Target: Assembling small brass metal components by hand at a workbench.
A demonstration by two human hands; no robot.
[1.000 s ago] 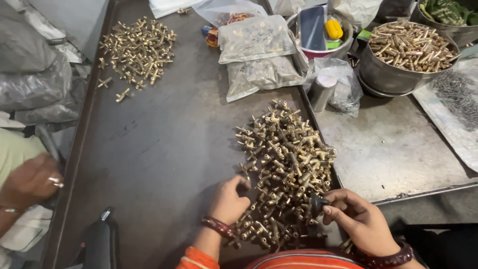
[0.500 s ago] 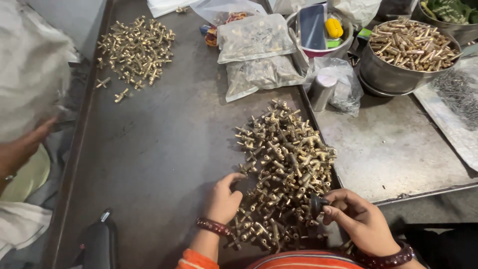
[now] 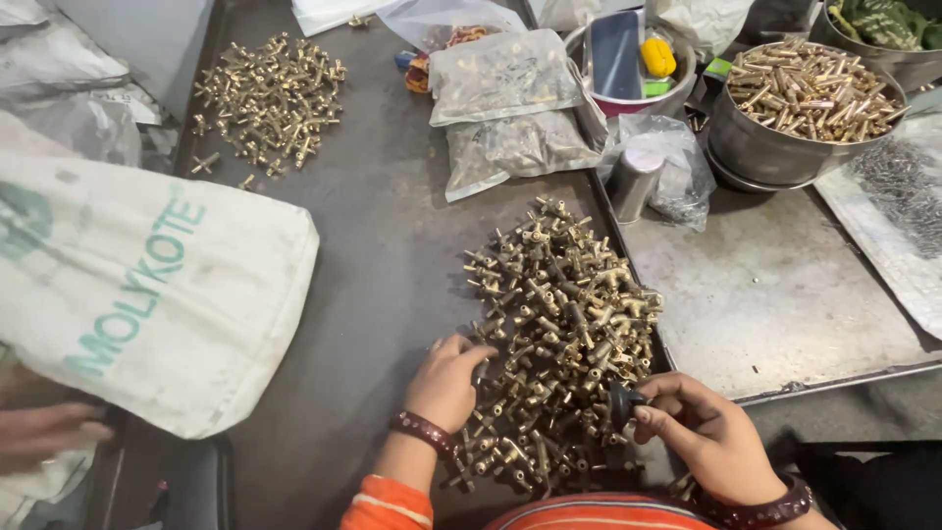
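Left hand (image 3: 446,381) fingers curl into brass fittings pile (image 3: 559,324); right hand (image 3: 702,432) at four o'clock pinches black cap (image 3: 620,402). Advise lifting single fittings.

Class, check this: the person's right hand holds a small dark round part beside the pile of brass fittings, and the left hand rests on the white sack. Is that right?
Not quite. The head view shows the left hand resting on the pile of brass fittings, not on the white sack, which lies apart from it. The right hand does hold the small dark round part.
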